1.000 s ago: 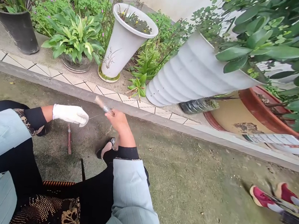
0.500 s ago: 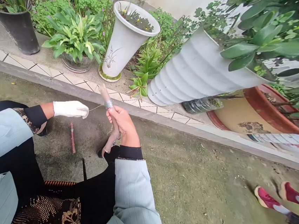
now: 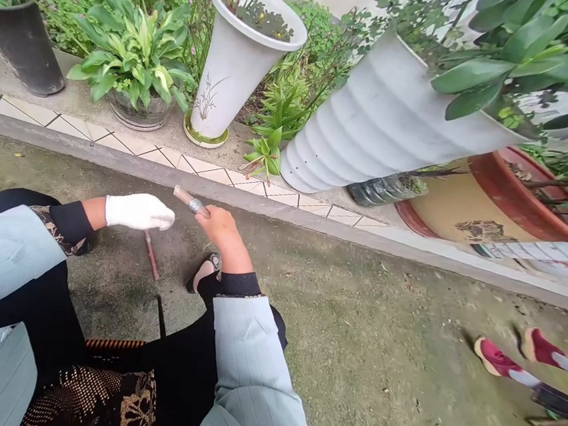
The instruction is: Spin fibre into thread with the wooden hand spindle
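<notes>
My right hand (image 3: pixel 222 226) is closed around a pale wooden stick (image 3: pixel 184 195), which points up and to the left out of the fist. Silvery wire (image 3: pixel 195 206) is wound in a tight coil about the stick just past my fingers. To the left, my left hand (image 3: pixel 141 212), in a white glove, is pinched closed, level with the stick and apart from it. The thin wire running to the glove half a second ago is hardly visible now. Below the glove a reddish stick (image 3: pixel 152 257) lies on the ground, its upper end partly hidden.
Along the tiled ledge (image 3: pixel 144 150) stand a black pot (image 3: pixel 26 47), a white flared pot (image 3: pixel 226 80), a ribbed white planter (image 3: pixel 358 120) and a large tan-and-red pot (image 3: pixel 446 195). At the right are another person's red shoes (image 3: pixel 494 357).
My right hand has turned, so the stick lies flatter and its lower part no longer shows. My gloved left hand has shifted slightly right. The camera view has moved a little.
</notes>
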Demonstrator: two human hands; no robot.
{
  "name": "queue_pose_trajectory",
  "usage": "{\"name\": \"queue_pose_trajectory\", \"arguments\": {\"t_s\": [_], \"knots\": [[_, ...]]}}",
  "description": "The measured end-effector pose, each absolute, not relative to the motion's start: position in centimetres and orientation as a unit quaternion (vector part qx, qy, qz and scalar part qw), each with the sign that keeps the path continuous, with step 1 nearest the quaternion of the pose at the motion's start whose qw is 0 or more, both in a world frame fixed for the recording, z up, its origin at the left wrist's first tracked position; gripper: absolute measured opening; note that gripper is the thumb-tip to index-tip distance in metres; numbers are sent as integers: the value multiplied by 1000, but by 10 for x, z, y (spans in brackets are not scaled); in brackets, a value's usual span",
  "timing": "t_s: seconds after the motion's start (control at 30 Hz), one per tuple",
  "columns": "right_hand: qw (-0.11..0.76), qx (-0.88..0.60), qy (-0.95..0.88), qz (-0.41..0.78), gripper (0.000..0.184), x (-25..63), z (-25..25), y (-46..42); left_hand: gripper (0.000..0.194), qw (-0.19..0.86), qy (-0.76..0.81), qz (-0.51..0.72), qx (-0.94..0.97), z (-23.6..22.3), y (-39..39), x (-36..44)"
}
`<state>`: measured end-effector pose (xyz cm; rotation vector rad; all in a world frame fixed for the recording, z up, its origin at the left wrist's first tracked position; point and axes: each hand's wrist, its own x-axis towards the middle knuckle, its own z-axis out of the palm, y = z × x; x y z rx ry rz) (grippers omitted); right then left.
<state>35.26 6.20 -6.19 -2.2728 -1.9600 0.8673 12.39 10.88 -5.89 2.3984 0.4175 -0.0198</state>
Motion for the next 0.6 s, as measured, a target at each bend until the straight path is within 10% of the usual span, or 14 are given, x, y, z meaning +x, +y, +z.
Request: {"name": "queue_pose_trajectory", "arguments": {"t_s": [0.43,0.6], "knots": [[-93,-430,-641,628,11,343,-54,48,23,318,149,33,936,-58,121,128],[147,-381,-577,707,26,358,-34,45,30,507,188,45,840,-61,118,133]]}}
